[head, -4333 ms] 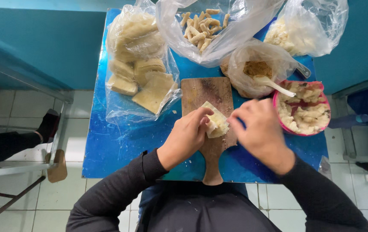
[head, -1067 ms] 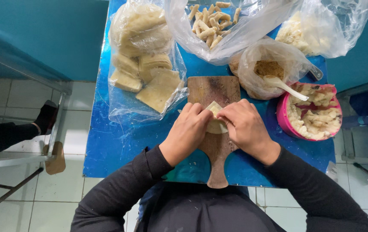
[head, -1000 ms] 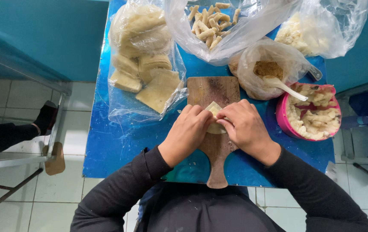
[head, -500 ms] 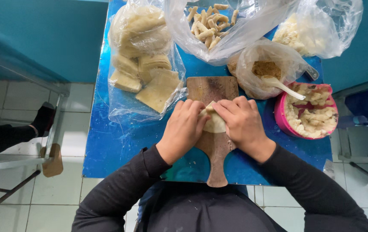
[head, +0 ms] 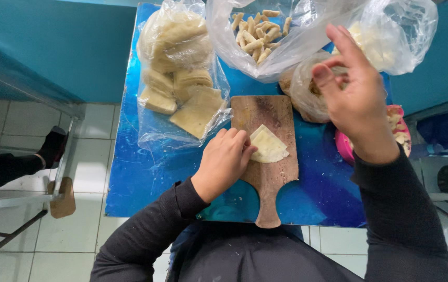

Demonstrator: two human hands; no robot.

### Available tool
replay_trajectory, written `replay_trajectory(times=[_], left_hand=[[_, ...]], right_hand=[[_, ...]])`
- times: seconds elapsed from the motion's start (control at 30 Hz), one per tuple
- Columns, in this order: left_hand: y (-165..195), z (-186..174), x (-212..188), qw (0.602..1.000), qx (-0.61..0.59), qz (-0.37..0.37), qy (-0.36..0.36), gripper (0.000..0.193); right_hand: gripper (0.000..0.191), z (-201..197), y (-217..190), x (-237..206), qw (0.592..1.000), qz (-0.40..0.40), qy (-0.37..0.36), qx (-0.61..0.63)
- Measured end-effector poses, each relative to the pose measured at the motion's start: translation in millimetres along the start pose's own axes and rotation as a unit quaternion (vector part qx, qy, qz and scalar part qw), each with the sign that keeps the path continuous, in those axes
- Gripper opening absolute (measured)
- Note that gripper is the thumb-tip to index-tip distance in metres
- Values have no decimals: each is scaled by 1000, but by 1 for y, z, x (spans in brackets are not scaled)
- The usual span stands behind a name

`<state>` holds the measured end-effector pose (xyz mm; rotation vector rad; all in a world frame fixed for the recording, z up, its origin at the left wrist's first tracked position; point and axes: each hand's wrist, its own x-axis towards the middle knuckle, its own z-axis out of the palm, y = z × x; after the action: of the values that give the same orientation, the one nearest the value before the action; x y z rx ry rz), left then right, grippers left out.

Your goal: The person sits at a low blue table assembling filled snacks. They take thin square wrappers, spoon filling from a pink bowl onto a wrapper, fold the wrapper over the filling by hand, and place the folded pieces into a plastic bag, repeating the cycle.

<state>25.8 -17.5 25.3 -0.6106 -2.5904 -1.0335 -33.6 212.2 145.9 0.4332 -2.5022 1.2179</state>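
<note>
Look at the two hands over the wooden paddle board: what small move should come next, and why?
Probably the raised right hand dips toward the clear bag of brown filling just beneath it. The pale folded dough sheet lies flat on the wooden paddle-shaped board, pinned at its edge by the left hand, and the right hand looks empty.

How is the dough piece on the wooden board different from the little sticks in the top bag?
The dough piece is flat, wide and pale; the little sticks are thin, rolled and more golden. The dough piece lies alone and bare on the wooden board, touched by the left hand; the sticks are piled together inside a clear plastic bag. Both sit over the blue table and look like dough.
</note>
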Motion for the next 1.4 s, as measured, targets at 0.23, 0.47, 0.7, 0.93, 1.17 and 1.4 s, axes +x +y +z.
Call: replay_trajectory(times=[0.23,0.47,0.7,0.93,1.17,1.4], left_hand=[[0,-1,-5,1000,4,-5,-12,22],[4,0,-5,1000,-12,-8,-20,18],[8,0,-4,998,-56,18,-3,20],[8,1,-3,998,-68,3,-5,19],[7,3,-2,998,-62,4,-4,18],[9,3,-2,998,-65,-8,-13,16]], right_hand=[[22,-33,48,-39,895,-63,-20,-440],[15,-40,97,-52,898,-40,-47,-436],[9,-27,118,-43,920,-107,0,-378],[18,-37,113,-34,972,62,4,-226],[19,-34,105,-33,983,87,-11,-164],[19,-38,109,-32,982,124,2,-140]])
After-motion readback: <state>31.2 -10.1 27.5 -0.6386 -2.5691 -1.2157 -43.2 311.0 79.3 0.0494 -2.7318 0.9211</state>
